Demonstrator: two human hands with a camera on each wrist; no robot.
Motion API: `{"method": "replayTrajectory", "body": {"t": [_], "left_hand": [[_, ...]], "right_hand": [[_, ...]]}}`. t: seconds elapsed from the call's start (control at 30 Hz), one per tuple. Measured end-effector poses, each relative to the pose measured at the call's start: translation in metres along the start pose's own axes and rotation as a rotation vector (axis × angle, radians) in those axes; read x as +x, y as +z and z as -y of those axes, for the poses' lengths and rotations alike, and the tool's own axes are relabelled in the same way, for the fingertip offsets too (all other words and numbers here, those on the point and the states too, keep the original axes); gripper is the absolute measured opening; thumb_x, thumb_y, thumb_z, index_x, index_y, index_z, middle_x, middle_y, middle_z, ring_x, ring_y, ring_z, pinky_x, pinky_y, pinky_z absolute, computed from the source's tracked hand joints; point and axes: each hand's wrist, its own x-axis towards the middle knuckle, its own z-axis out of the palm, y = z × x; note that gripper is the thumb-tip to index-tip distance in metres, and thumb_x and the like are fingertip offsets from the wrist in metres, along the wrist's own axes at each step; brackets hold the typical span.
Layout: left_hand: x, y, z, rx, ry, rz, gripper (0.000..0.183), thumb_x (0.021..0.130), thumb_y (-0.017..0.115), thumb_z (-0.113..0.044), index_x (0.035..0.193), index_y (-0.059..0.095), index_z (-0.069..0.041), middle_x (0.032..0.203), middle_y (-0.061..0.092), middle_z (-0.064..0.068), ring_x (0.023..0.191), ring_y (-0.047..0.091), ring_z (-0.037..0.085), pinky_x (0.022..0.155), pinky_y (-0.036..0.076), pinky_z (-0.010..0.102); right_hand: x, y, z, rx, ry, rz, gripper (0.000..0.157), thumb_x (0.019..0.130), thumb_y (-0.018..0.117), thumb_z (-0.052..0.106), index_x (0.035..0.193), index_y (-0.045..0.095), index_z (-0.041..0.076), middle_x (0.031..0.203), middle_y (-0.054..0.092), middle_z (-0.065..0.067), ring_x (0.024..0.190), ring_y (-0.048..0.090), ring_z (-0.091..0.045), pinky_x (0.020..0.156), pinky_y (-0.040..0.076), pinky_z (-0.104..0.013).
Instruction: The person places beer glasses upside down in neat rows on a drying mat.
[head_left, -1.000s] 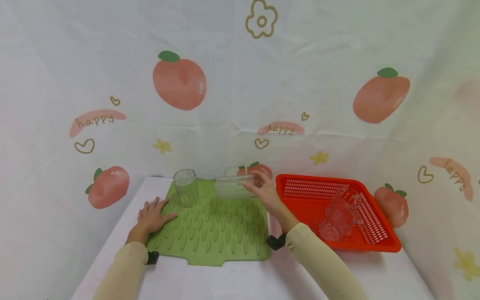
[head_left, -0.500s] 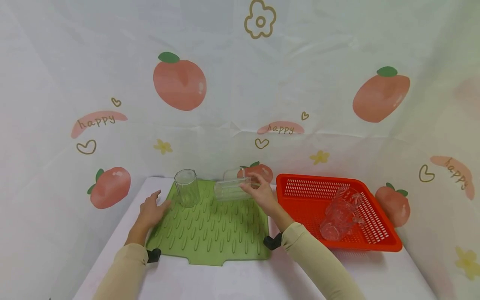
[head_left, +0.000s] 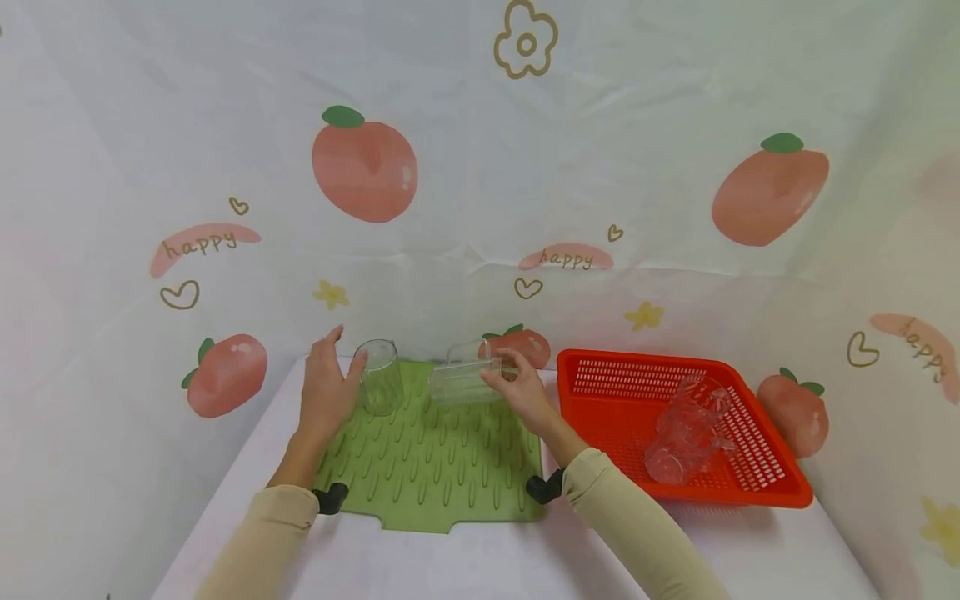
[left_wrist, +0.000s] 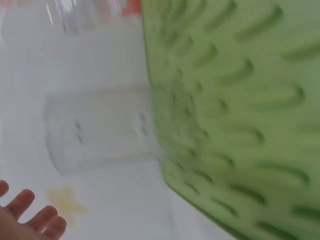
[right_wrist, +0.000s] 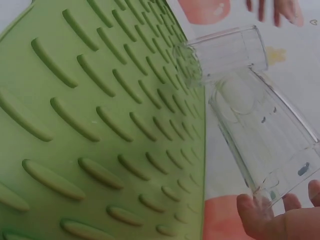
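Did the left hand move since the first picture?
Yes. Against the green mat, the left hand has moved farther back and a little right, coming up beside the upright glass.

Glass [head_left: 382, 390] stands back left on the drying mat [head_left: 427, 479], mug [head_left: 461, 383] aloft to its right, then basket [head_left: 645, 358], glassware [head_left: 684, 433] inside!

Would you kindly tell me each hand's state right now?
Left hand: open, holding nothing, beside the standing glass.
Right hand: holding a glass mug tipped on its side.
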Motion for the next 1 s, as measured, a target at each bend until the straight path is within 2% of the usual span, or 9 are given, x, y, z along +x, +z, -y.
{"method": "replayTrajectory", "body": {"t": [0.2, 0.3, 0.4, 0.6, 0.73, 0.87, 1.0], "left_hand": [[-0.007, 0.015, -0.039, -0.024, 0.223, 0.088, 0.06, 0.097, 0.053, -0.038, 0.149, 0.029, -0.019, 0.147, 0.038, 0.011, 0.136, 0.037, 0.033, 0.106, 0.037, 0.054], [-0.013, 0.027, -0.051, -0.017, 0.292, 0.122, 0.06, 0.095, 0.057, -0.034, 0.147, 0.033, -0.018, 0.145, 0.041, 0.008, 0.135, 0.041, 0.031, 0.104, 0.04, 0.053], [-0.018, 0.042, -0.056, -0.002, 0.324, 0.163, 0.061, 0.095, 0.057, -0.04, 0.147, 0.034, -0.02, 0.145, 0.042, 0.006, 0.133, 0.044, 0.029, 0.102, 0.043, 0.051], [-0.028, 0.067, -0.058, -0.054, 0.311, 0.262, 0.069, 0.092, 0.057, -0.049, 0.148, 0.03, -0.021, 0.149, 0.037, 0.006, 0.137, 0.04, 0.029, 0.106, 0.04, 0.052], [-0.03, 0.075, -0.057, -0.068, 0.299, 0.284, 0.075, 0.089, 0.061, -0.051, 0.149, 0.027, -0.023, 0.15, 0.034, 0.005, 0.138, 0.038, 0.029, 0.109, 0.038, 0.053], [-0.03, 0.08, -0.055, -0.091, 0.282, 0.311, 0.078, 0.087, 0.062, -0.054, 0.15, 0.025, -0.025, 0.151, 0.032, 0.005, 0.135, 0.042, 0.03, 0.103, 0.045, 0.051], [-0.029, 0.084, -0.052, -0.171, 0.239, 0.35, 0.078, 0.086, 0.064, -0.051, 0.15, 0.024, -0.031, 0.15, 0.032, 0.005, 0.132, 0.044, 0.033, 0.095, 0.052, 0.048]], "right_hand": [[-0.008, 0.002, 0.017, -0.006, -0.032, 0.006, 0.05, 0.096, 0.057, 0.014, 0.139, 0.038, -0.002, 0.139, 0.044, -0.022, 0.122, 0.05, -0.038, 0.098, 0.049, -0.042], [-0.003, 0.002, 0.011, 0.024, -0.028, -0.001, 0.049, 0.096, 0.057, 0.015, 0.139, 0.039, 0.0, 0.14, 0.041, -0.021, 0.12, 0.049, -0.036, 0.095, 0.049, -0.038], [0.002, 0.002, 0.002, 0.045, 0.006, -0.016, 0.048, 0.097, 0.056, 0.021, 0.14, 0.04, 0.006, 0.139, 0.039, -0.017, 0.117, 0.05, -0.031, 0.092, 0.049, -0.035], [0.005, 0.003, -0.004, 0.006, 0.037, -0.041, 0.048, 0.098, 0.052, 0.034, 0.141, 0.04, 0.015, 0.139, 0.04, -0.011, 0.114, 0.049, -0.028, 0.095, 0.049, -0.044], [0.004, 0.001, -0.005, 0.007, 0.03, -0.033, 0.048, 0.099, 0.049, 0.039, 0.141, 0.04, 0.018, 0.136, 0.045, -0.01, 0.115, 0.052, -0.029, 0.092, 0.052, -0.04], [0.004, -0.001, -0.006, 0.048, 0.043, -0.028, 0.049, 0.099, 0.048, 0.04, 0.141, 0.038, 0.018, 0.134, 0.047, -0.01, 0.112, 0.055, -0.032, 0.089, 0.055, -0.038], [0.004, -0.002, -0.008, 0.061, 0.049, -0.03, 0.05, 0.099, 0.047, 0.04, 0.142, 0.037, 0.016, 0.135, 0.047, -0.011, 0.112, 0.055, -0.036, 0.088, 0.056, -0.04]]}}
